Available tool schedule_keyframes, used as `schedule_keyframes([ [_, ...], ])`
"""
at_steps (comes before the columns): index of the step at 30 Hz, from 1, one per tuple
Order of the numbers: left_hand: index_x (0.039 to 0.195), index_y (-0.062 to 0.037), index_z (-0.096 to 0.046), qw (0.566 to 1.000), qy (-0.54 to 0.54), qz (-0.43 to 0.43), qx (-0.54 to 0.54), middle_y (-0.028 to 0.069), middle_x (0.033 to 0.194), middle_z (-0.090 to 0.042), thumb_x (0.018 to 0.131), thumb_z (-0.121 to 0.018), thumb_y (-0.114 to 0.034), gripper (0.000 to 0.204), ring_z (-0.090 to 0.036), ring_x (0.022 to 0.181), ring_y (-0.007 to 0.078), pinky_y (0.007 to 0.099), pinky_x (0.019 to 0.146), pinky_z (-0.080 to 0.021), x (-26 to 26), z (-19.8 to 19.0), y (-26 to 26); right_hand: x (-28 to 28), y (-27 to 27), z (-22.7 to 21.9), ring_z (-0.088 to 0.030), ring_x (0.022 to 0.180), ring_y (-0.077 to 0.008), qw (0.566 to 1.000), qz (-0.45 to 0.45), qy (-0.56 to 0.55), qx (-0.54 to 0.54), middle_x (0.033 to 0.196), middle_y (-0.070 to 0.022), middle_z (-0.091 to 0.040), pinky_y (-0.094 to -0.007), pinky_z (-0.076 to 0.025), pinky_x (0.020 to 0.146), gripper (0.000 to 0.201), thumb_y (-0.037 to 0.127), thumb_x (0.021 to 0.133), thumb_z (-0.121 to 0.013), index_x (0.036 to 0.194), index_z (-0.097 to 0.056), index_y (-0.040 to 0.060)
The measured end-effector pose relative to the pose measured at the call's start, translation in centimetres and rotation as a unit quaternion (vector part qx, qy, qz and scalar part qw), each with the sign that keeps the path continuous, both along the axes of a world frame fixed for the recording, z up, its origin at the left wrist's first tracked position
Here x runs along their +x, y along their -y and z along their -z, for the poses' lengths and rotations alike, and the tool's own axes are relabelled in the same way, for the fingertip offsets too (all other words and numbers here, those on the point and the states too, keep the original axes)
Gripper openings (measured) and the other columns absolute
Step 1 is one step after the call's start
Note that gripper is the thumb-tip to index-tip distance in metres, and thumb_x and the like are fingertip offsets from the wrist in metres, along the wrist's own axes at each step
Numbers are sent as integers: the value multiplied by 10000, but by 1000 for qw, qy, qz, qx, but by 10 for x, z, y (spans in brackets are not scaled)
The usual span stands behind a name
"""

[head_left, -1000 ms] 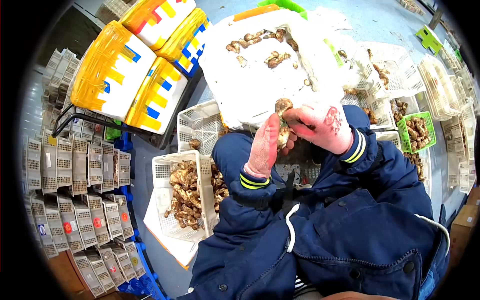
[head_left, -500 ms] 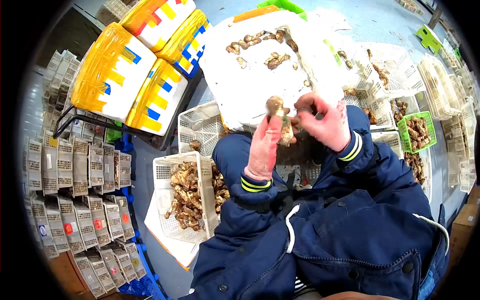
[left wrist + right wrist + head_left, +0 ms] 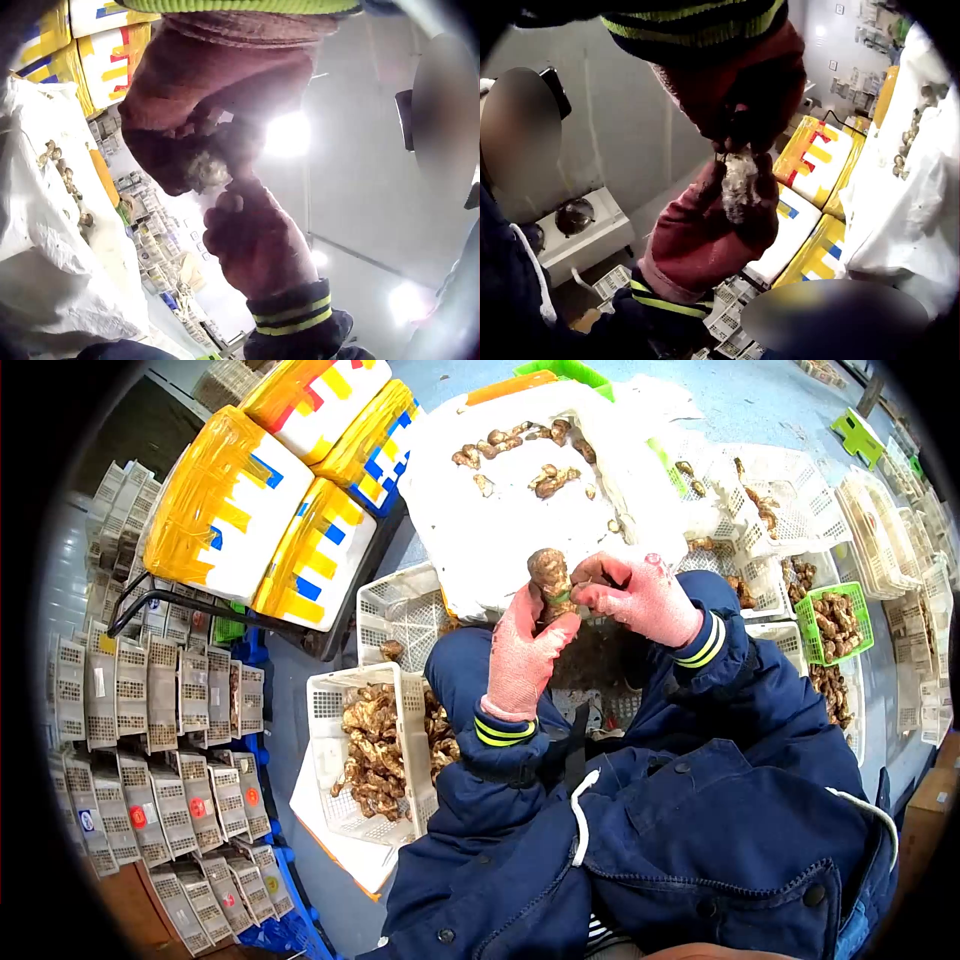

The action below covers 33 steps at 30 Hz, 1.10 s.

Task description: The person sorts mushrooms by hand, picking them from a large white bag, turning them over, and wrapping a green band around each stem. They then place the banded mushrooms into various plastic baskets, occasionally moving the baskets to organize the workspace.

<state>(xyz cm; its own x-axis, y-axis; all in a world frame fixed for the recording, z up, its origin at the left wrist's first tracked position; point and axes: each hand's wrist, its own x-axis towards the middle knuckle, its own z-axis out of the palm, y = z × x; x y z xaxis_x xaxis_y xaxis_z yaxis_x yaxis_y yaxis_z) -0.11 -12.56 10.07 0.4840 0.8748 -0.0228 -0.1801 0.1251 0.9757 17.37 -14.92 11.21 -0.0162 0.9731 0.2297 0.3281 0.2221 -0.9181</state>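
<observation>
A brown-capped mushroom with a thick stem stands nearly upright in the pink-gloved left hand, whose fingers and thumb grip the stem. A narrow green band shows around the stem below the cap. From the other side the right hand, also in a pink glove, has its bent fingertips pinching at the stem by the band. The right wrist view shows the pale, rough stem between both hands. In the left wrist view the stem end pokes out of the left hand, close to the right fingers.
Several mushrooms lie on a white-covered surface ahead. A white basket heaped with mushrooms stands at the left knee. Taped foam boxes are stacked at the left. A green basket and white baskets with mushrooms stand at the right.
The right hand was apart from the mushroom half a second ago and has come back to its stem. The left hand has turned, bringing the mushroom more upright with its cap up.
</observation>
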Motion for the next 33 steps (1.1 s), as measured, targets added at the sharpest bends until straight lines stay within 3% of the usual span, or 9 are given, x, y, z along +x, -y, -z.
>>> schedule_keyframes([
  [3, 1197, 58, -459, 999, 35, 7, -11, 45, 1024, -564, 804, -595, -38, 426, -516, 847, 83, 210, 762, -428, 1, 1, 0, 3, 1, -10, -506, 608, -63, 996, -24, -19, -84, 684, -15, -593, -221, -429, 570, 172, 130, 788, -631, 895, -604, -2],
  [6, 1197, 72, -459, 994, 97, 13, -50, 56, 1024, -567, 794, -599, -33, 439, -515, 838, 78, 207, 758, -428, 4, -2, 2, 2, 2, -1, -502, 602, -66, 1000, 26, 0, -14, 675, -14, -590, -224, -428, 568, 152, 107, 757, -646, 861, -607, 2],
  [13, 1146, 78, -479, 993, -16, -111, 23, 74, 902, -596, 772, -632, -53, 425, -509, 670, 70, 205, 564, -429, 9, -4, 5, 1, 2, 12, -510, 606, -40, 988, 103, -89, 69, 681, 4, -598, -194, -418, 557, 155, 94, 763, -652, 897, -625, 21],
  [16, 1134, 53, -489, 983, -84, -144, 80, 63, 868, -600, 769, -645, -71, 415, -502, 606, 53, 201, 499, -413, 7, -4, 3, 6, 3, 5, -498, 606, -42, 992, 51, -115, 20, 673, 2, -576, -197, -415, 549, 187, 94, 782, -652, 955, -634, 26],
  [19, 1131, 47, -490, 989, -79, -115, 52, 56, 845, -599, 768, -650, -81, 416, -488, 564, 43, 192, 461, -396, 11, -7, 6, 0, 6, -4, -516, 626, -48, 999, 42, 18, 8, 700, -9, -599, -199, -426, 567, 245, 72, 766, -664, 1005, -638, 22],
  [26, 1131, 43, -496, 989, -87, -104, 52, 60, 843, -598, 773, -649, -99, 414, -478, 556, 42, 194, 456, -388, 8, -2, 8, -2, -2, 10, -535, 605, -99, 990, 21, 118, 68, 705, -49, -603, -230, -451, 585, 154, 90, 764, -662, 898, -622, 26],
  [30, 1127, 42, -504, 996, -24, -84, 19, 62, 852, -601, 777, -640, -103, 402, -492, 585, 48, 197, 486, -404, 11, 3, 7, -5, 2, 8, -488, 569, -77, 994, 38, 72, 75, 675, -18, -571, -221, -429, 562, 111, 85, 745, -642, 825, -594, 25],
  [32, 1103, 52, -521, 989, -94, -100, 58, 59, 857, -605, 777, -633, -96, 375, -500, 620, 52, 196, 535, -418, 12, -5, 11, -10, 8, -11, -492, 561, -73, 991, 58, -32, -120, 596, 7, -500, -254, -406, 508, 139, 139, 756, -635, 844, -602, 37],
  [33, 1083, 64, -535, 973, -146, -118, 133, 55, 857, -610, 778, -628, -94, 356, -502, 639, 54, 197, 571, -425, 12, 10, 6, -5, 2, 5, -484, 556, -61, 999, 37, -26, -26, 628, 16, -508, -236, -389, 500, 124, 119, 764, -610, 842, -584, 26],
])
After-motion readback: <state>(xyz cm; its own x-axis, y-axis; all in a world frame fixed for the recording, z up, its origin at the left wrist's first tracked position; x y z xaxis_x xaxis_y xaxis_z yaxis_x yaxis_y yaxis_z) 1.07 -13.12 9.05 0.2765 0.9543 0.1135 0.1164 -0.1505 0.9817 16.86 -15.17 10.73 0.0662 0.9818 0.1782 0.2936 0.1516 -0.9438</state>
